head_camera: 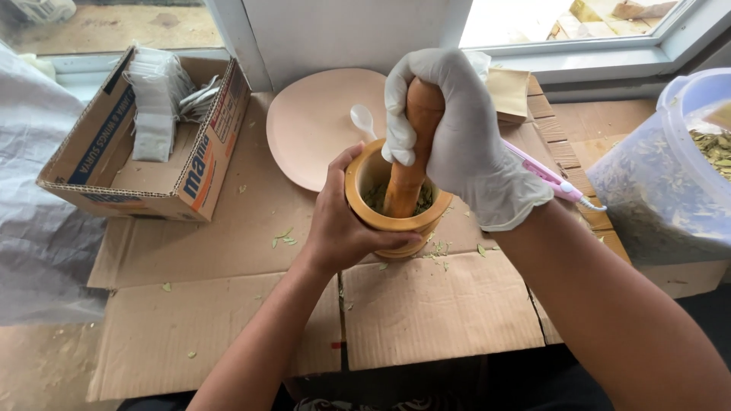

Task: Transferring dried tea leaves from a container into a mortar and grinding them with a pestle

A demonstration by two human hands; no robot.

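right hand [457, 129], gloved, grips the wooden pestle [407, 164] near its top, tip down among the green leaves [422, 199]. left hand [343, 224], bare, wraps the wooden mortar [384, 217] to steady it on the flattened cardboard [434, 304]. pink plate [312, 125] lies just behind.

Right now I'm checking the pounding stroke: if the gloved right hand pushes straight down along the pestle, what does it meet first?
The right hand would drive the wooden pestle into the green leaves inside the wooden mortar, steadied by the left hand; the pestle tip probably already touches them.
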